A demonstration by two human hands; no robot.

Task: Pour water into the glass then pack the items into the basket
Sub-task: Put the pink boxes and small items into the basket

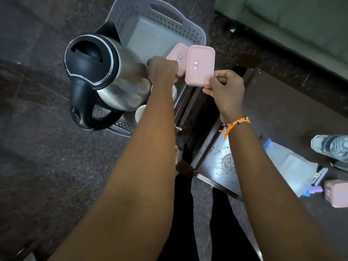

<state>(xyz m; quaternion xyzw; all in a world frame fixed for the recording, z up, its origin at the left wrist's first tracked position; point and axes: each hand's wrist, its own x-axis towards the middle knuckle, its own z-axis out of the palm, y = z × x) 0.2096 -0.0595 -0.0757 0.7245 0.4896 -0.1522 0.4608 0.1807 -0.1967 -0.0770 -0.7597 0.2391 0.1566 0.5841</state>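
From the head camera, the right hand (225, 85) is pinching the near edge of a pink lidded container (200, 65) labelled 19, its grip clamped on it. The left hand (163, 69) is curling its grip round a second pink container (177, 57) just beside the first. Beyond both grips the grey basket (190, 29) is sitting; left of the left grip, a steel electric kettle (105, 72) is standing.

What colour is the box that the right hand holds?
Pale pink. The box, pinched by the right hand, shows best in the head view, the only one.
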